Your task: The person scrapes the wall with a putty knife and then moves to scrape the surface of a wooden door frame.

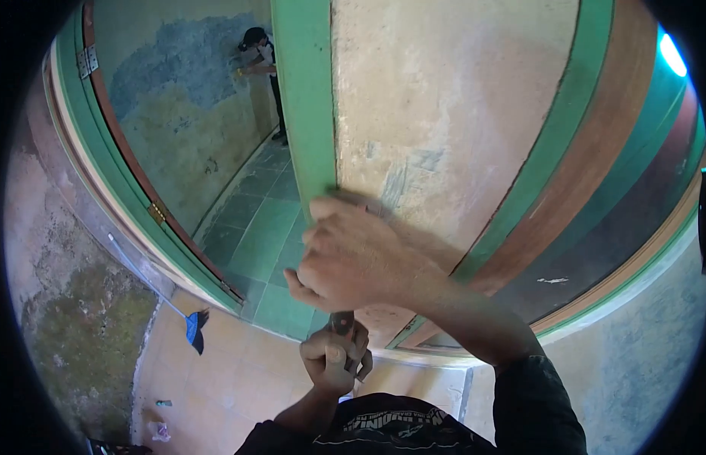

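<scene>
My right hand (349, 254) is raised against the patchy beige wall (451, 106), close to the green door frame (307, 98). Its fingers are curled, and a thin dark edge shows just beyond the knuckles, but what they hold is mostly hidden. Below it, near my chest, my left hand (334, 360) is wrapped round a dark handle (342, 322) with a reddish spot on its end. The rest of that tool is hidden by my fingers. A grey-blue smeared patch (398, 182) marks the wall just above my right hand.
Through the doorway on the left, another person (262, 61) works at a blue-grey patched wall (178, 61). A blue broom (194, 330) leans at the lower left on the tiled floor (224, 364). A window with green and brown framing (550, 182) is to the right.
</scene>
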Demonstrator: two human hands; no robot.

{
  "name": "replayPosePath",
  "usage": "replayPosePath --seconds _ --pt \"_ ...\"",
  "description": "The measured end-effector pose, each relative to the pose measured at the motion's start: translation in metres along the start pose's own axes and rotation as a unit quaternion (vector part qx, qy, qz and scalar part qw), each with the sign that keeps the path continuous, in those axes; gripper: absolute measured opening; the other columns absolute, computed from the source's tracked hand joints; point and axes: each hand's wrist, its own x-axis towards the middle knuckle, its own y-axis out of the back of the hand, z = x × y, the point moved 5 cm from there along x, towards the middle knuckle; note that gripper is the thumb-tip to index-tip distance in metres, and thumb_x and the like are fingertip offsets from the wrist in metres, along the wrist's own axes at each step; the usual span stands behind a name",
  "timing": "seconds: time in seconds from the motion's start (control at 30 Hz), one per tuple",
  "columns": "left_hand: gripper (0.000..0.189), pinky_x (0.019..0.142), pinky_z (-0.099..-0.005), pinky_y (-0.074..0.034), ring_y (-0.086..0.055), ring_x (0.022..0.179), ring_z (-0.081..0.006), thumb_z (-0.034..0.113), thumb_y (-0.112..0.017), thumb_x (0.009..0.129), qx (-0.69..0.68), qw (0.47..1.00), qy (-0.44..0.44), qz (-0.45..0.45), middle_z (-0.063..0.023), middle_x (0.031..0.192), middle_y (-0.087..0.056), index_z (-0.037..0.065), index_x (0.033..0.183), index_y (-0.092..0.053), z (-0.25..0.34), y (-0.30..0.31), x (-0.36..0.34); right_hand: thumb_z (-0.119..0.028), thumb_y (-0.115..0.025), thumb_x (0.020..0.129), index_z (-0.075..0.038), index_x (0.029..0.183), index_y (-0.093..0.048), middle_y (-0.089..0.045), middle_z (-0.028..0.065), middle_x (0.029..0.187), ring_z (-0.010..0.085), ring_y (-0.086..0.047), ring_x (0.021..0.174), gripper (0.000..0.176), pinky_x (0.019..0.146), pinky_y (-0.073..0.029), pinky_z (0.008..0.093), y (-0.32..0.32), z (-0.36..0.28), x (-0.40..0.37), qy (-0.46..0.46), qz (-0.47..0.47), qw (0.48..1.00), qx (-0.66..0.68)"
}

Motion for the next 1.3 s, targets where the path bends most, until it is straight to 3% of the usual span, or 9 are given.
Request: replayPosePath --seconds 0.27,0.47,0.57,0.8,0.83,0.93,1.13,1.23,1.3 --pt "0.025 0.033 -0.0191 -0.037 -0.037 0.039 -0.0041 0.019 -0.045 0.099 0.035 0.999 0.039 0.003 -0.0163 0.08 -0.051 -0.002 0.096 -0.058 0.009 0.002 0.002 -0.027 -0.052 0.084 -0.012 0.044 -0.055 -0.05 0.0062 0.04 0.0142 -0.039 0.038 0.043 0.067 -0.033 0.0312 -0.008 -0.004 -0.003 0.004 0.049 0.998 0.024" --pt "0.019 0.031 -0.019 -0.032 -0.036 0.039 -0.0035 0.01 -0.047 0.096 -0.061 0.998 0.025 -0.013 -0.0141 0.076 -0.05 -0.004 0.091 -0.059 0.014 0.003 0.022 -0.031 -0.048 0.089 -0.01 0.041 -0.051 -0.046 0.0052 0.039 0.0164 -0.037 0.038 0.052 0.069 -0.037 0.0328 0.017 0.007 0.01 -0.029 0.064 0.997 -0.033" --pt "0.021 0.031 -0.0183 -0.032 -0.036 0.04 -0.0034 0.011 -0.048 0.096 -0.029 0.998 0.056 0.014 -0.0122 0.074 -0.049 -0.004 0.087 -0.059 0.006 0.012 0.0 -0.027 -0.05 0.083 -0.014 0.048 -0.058 -0.055 0.0063 0.045 0.0154 -0.05 0.042 0.038 0.069 -0.035 0.0329 -0.011 -0.005 0.002 -0.012 -0.04 0.999 0.014" --pt "0.018 0.034 -0.0186 -0.03 -0.036 0.04 -0.0046 0.007 -0.048 0.095 -0.029 0.999 0.018 -0.019 -0.0096 0.067 -0.048 -0.002 0.085 -0.059 0.018 -0.002 0.025 -0.027 -0.051 0.082 -0.013 0.046 -0.056 -0.054 0.0067 0.044 0.0168 -0.046 0.04 0.039 0.069 -0.035 0.0314 0.026 0.008 0.009 -0.055 0.096 0.994 0.019" --pt "0.017 0.034 -0.0192 -0.029 -0.037 0.039 -0.0049 0.006 -0.048 0.095 0.013 1.0 0.018 -0.006 -0.008 0.063 -0.047 -0.002 0.085 -0.06 0.016 0.0 0.011 -0.026 -0.052 0.081 -0.013 0.044 -0.055 -0.053 0.0076 0.043 0.0171 -0.043 0.04 0.039 0.069 -0.035 0.0314 0.011 0.003 0.009 -0.032 0.008 0.999 0.028" --pt "0.019 0.033 -0.021 -0.027 -0.039 0.038 -0.0059 0.003 -0.047 0.095 0.106 0.994 0.004 -0.003 -0.0049 0.053 -0.044 0.0 0.082 -0.06 0.014 0.0 0.008 -0.026 -0.053 0.08 -0.014 0.043 -0.054 -0.052 0.008 0.042 0.0173 -0.042 0.04 0.039 0.069 -0.035 0.0311 0.001 -0.002 0.005 -0.012 0.06 0.997 0.043" --pt "0.018 0.034 -0.0209 -0.029 -0.038 0.039 -0.0056 0.005 -0.048 0.095 0.028 0.999 0.013 -0.027 -0.0082 0.061 -0.049 0.0 0.082 -0.061 0.016 0.005 0.018 -0.026 -0.056 0.076 -0.013 0.043 -0.054 -0.05 0.0063 0.041 0.0161 -0.043 0.039 0.035 0.069 -0.034 0.0308 0.013 0.004 0.006 -0.04 0.129 0.99 0.029" --pt "0.018 0.035 -0.0203 -0.029 -0.04 0.043 -0.0058 0.005 -0.049 0.095 0.031 0.996 0.087 0.02 -0.0093 0.063 -0.05 0.0 0.083 -0.061 0.007 0.014 -0.001 -0.026 -0.055 0.076 -0.014 0.044 -0.055 -0.051 0.0055 0.042 0.0156 -0.045 0.04 0.034 0.068 -0.034 0.0305 -0.022 -0.003 0.002 -0.014 -0.005 0.999 0.037" --pt "0.018 0.035 -0.0199 -0.03 -0.04 0.044 -0.0055 0.006 -0.049 0.095 0.028 0.998 0.058 0.006 -0.0087 0.063 -0.05 0.0 0.082 -0.061 0.014 0.007 0.019 -0.026 -0.055 0.077 -0.014 0.044 -0.055 -0.052 0.0053 0.043 0.0157 -0.045 0.04 0.034 0.068 -0.034 0.0302 0.007 0.007 0.01 -0.023 0.031 0.999 0.006"
